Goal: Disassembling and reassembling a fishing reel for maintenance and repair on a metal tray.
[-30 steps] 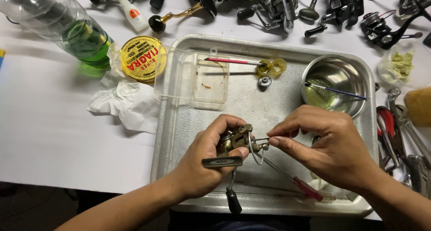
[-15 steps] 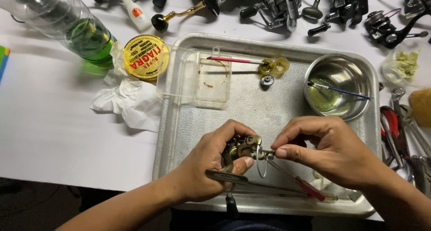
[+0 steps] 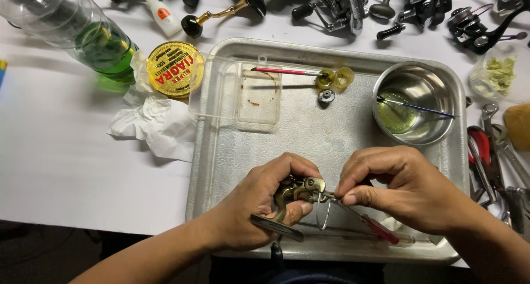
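reel body [image 3: 295, 191] clamped in left hand [image 3: 259, 206], right hand [image 3: 406, 187] pinching its wire bail, over metal tray [image 3: 309, 129] on white table [image 3: 55, 151].

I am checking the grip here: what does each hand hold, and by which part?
The left hand holds a brass-coloured fishing reel body around its frame. The right hand pinches a small part at the reel's side; what it is cannot be told.
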